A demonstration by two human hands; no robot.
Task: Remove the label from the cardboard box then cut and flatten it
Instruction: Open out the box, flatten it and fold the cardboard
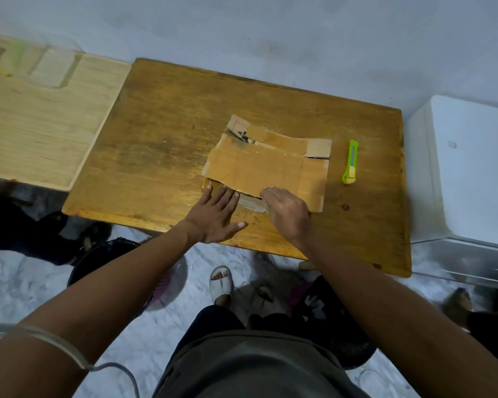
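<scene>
A flattened cardboard box (266,165), covered in brown tape, lies on the dark wooden table (161,145). My left hand (217,212) lies flat with straight fingers, the fingertips touching the near left edge of the cardboard. My right hand (288,212) has its fingers curled and pinches the near edge of the cardboard's top layer. A green utility knife (350,162) rests on the table to the right of the cardboard, apart from both hands.
A light wooden board (41,122) adjoins the table on the left. A white appliance (466,173) stands at the right. Under the table are a dark bin (104,262), a sandalled foot (221,282) and dark items on the floor.
</scene>
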